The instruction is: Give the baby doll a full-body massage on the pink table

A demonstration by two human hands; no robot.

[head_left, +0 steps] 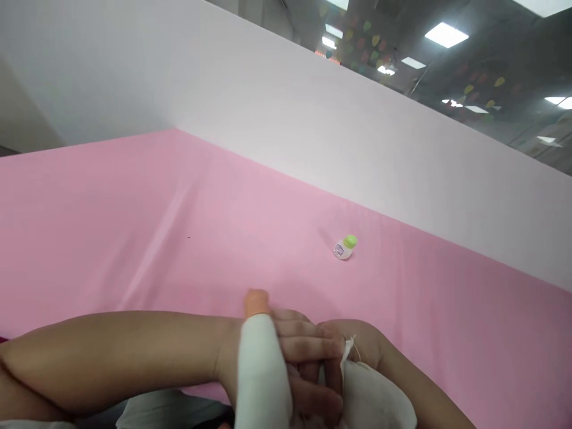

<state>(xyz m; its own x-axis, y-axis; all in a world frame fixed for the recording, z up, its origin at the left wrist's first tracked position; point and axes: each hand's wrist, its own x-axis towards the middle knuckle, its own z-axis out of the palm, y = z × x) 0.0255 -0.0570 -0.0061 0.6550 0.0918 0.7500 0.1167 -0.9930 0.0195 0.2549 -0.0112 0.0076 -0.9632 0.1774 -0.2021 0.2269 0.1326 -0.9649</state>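
So the room's got bright ceiling lights (447, 34) over a tall white partition (286, 113), and below that it's a big pink surface (250, 226) with a few creases. From where I'm standing, the person's left hand (304, 342) reaches across and meets the right hand (357, 339), fingers overlapping low and close to the body.

Progress? I'd call it mid-job, tbh. There's a white tapered piece (263, 369) with an orange end (257, 302), plus an off-white piece (379, 393) whose loose threads (351, 345) stick up at the edge, so that edge doesn't look finished to me. Can't spot anything that's clearly done.

As for placement, the white piece stands in front of the left wrist, orange end pointing away, and the off-white one sits just below the right hand. The hands are together, but I honestly can't tell whether either one is pinching anything, too much is hidden. A little green-capped bottle (344, 248) is out on the pink, well apart from both hands.
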